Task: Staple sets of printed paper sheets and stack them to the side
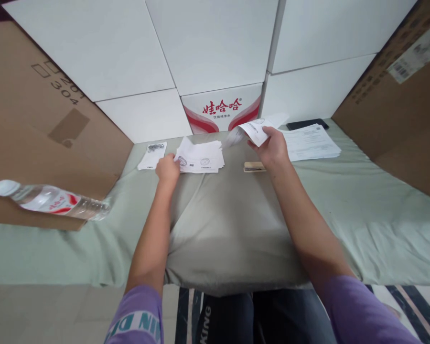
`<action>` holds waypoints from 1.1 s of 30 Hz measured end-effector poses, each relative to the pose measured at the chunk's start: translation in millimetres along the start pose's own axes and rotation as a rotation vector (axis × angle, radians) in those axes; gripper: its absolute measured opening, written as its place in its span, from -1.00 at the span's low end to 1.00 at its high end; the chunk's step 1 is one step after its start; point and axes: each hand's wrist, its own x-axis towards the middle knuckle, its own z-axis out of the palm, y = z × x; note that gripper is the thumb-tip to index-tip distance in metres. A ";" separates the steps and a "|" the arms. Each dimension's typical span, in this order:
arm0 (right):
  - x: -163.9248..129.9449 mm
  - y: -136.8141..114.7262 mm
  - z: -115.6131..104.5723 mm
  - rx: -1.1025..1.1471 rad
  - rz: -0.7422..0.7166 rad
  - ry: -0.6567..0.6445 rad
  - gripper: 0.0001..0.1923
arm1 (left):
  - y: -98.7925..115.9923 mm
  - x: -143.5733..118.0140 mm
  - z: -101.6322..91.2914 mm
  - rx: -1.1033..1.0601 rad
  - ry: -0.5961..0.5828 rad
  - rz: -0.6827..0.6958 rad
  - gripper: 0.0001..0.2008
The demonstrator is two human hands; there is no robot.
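The left hand [167, 169] pinches the corner of the stamped paper stack [201, 157] on the green sheet [361, 220]; the right hand [272, 149] grips a loose slip [255, 131] above the wooden stamp [254, 166]; a careless tug would likely scatter the unevenly piled sheets.

Two bare forearms, left grip [167, 169] and right grip [272, 149] ungloved. Short purple sleeves [358, 310] ending above the elbows; left sleeve printed with a light band carrying teal block letters. Dark trousers [232, 317] with white lettering "KING" along one leg.
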 end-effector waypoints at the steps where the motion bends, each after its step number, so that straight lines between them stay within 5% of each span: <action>1: -5.0 -3.1 5.0 0.012 -0.021 -0.013 -0.87 | -1.6 0.6 -4.6 -0.086 0.035 0.039 -0.79; 6: -42.0 -31.8 29.0 -0.007 -0.167 -0.135 -0.87 | -4.2 -8.9 -18.6 -0.866 0.101 0.075 -0.65; 10: -56.5 -39.4 4.7 -0.126 -0.267 -0.066 -0.91 | -6.1 -36.0 -6.3 -1.299 -0.188 0.082 -0.46; 12: -57.1 -28.0 -22.4 -0.246 -0.298 -0.010 -0.90 | -7.8 -51.6 6.6 -1.304 -0.344 0.079 -0.45; 17: -67.0 21.0 -74.7 -0.592 -0.234 -0.007 -0.76 | -6.8 -77.2 37.6 -1.363 -0.440 0.040 -0.34; 23: -84.3 52.4 -68.3 -0.710 -0.315 -0.139 -0.58 | 2.6 -84.4 52.0 -1.466 -0.406 0.087 -0.26; 28: -89.3 51.3 -64.3 -0.732 -0.325 -0.200 -0.63 | 7.6 -89.0 53.8 -1.339 -0.235 0.166 -0.39; 33: -86.1 45.1 -68.7 -0.716 -0.357 -0.173 -0.59 | 3.1 -86.4 54.1 -1.417 -0.197 0.179 -0.48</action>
